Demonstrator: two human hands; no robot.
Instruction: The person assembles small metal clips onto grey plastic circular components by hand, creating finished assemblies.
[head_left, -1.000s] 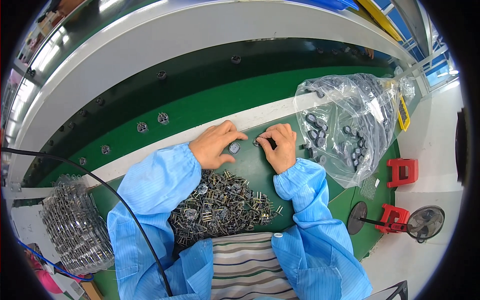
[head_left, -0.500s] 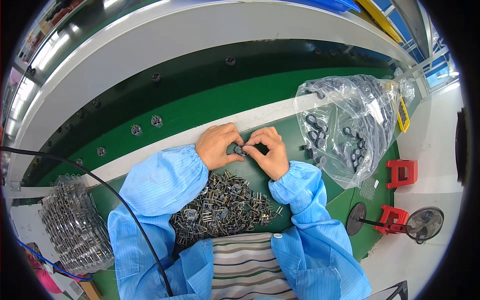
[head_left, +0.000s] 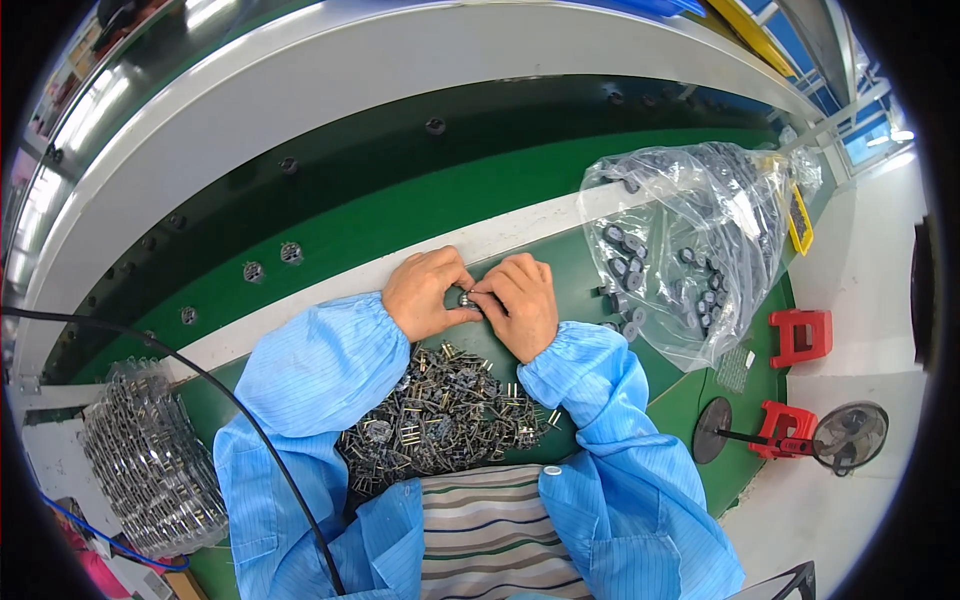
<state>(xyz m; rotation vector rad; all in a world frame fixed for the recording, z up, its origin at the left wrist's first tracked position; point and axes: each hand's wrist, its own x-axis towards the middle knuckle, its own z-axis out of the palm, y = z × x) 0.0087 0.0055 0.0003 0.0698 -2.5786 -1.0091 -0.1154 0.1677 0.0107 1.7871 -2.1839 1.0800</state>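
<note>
My left hand (head_left: 430,294) and my right hand (head_left: 523,304) meet over the work surface. Between their fingertips is a small round dark part (head_left: 467,299) with a shiny metal bit, pinched from both sides. My fingers cover much of it, so its details cannot be made out. Just below my hands, close to my body, lies a heap of small dark parts with brassy pins (head_left: 440,415). To the right of my right hand, several loose black round caps (head_left: 632,318) lie by the mouth of a clear plastic bag (head_left: 655,215) holding many more.
Beyond a pale rail (head_left: 375,262), a green belt (head_left: 420,200) carries several small round parts (head_left: 291,252). Stacked clear trays (head_left: 150,460) stand at left. A black cable (head_left: 200,367) crosses over my left sleeve. Red stools (head_left: 800,337) and a fan (head_left: 850,437) are at right.
My right hand has come slightly left, its fingers now more curled round the small part. The round parts on the belt have shifted left. The whole view has moved a little.
</note>
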